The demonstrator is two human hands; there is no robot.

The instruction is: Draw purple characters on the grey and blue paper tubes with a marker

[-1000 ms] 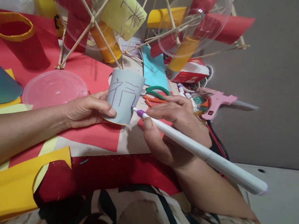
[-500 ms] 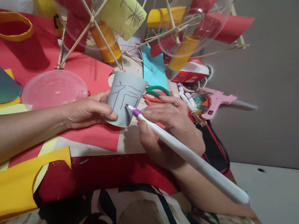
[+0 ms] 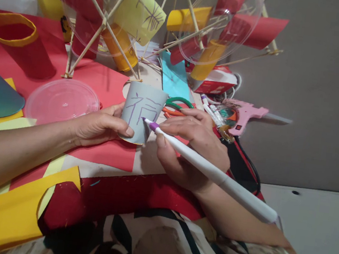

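Grey wall point(image 3: 318, 101), left hand point(image 3: 102, 124) clamped on pale cup point(image 3: 142, 108), right hand point(image 3: 203, 142) pinching white marker point(image 3: 213, 171)

The wall point(image 3: 315, 101) is dimly lit, a shadow is seen below the cup point(image 3: 143, 108), and shine is caught on the lid point(image 3: 62, 102).

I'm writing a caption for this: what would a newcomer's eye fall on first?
Likely the long white marker in the right hand, its tip at the grey-blue cup held in the left hand, mid-picture. Behind, the left wheel and right wheel, with red and yellow paper, crowd the top. The pink glue gun stands out right of centre.
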